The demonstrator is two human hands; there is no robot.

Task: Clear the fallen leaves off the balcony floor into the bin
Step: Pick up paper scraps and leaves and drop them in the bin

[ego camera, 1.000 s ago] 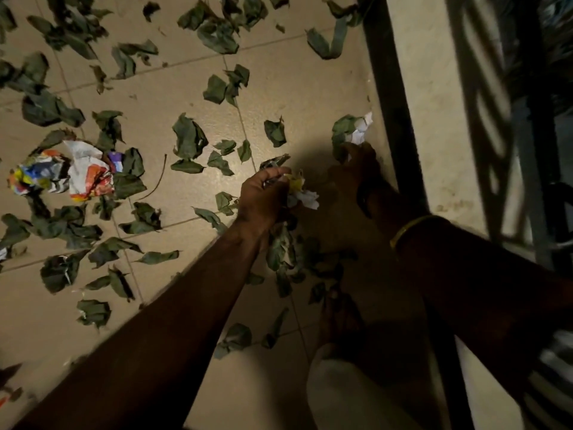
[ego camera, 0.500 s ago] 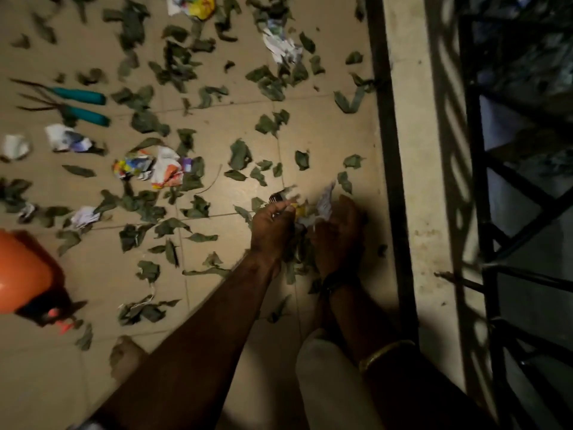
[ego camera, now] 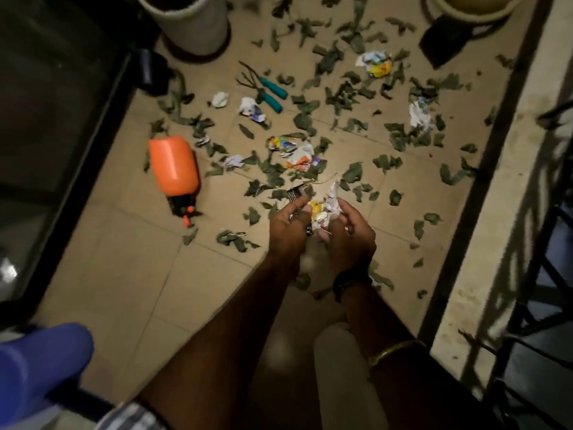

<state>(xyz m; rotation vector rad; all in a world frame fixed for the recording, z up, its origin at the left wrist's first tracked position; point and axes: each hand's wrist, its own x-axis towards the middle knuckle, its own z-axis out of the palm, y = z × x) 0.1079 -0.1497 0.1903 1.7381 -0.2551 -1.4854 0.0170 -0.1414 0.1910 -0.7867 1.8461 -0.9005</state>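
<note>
Hands up off the floor now: left hand [ego camera: 290,226] and right hand [ego camera: 347,231] cup a wad [ego camera: 324,209] of leaves and paper between them. Leaves [ego camera: 384,162] litter mid-floor; bin unseen.

Beige tiled balcony floor [ego camera: 124,274] with scattered litter.
Dark green fallen leaves [ego camera: 344,97] lie strewn across the tiles, mixed with crumpled scraps of white and coloured paper [ego camera: 297,153]. An orange plastic spray bottle [ego camera: 173,167] lies on its side at left; two teal-handled garden hand tools [ego camera: 268,90] lie side by side farther off; a pale round planter pot [ego camera: 189,21] stands at the far edge.
</note>
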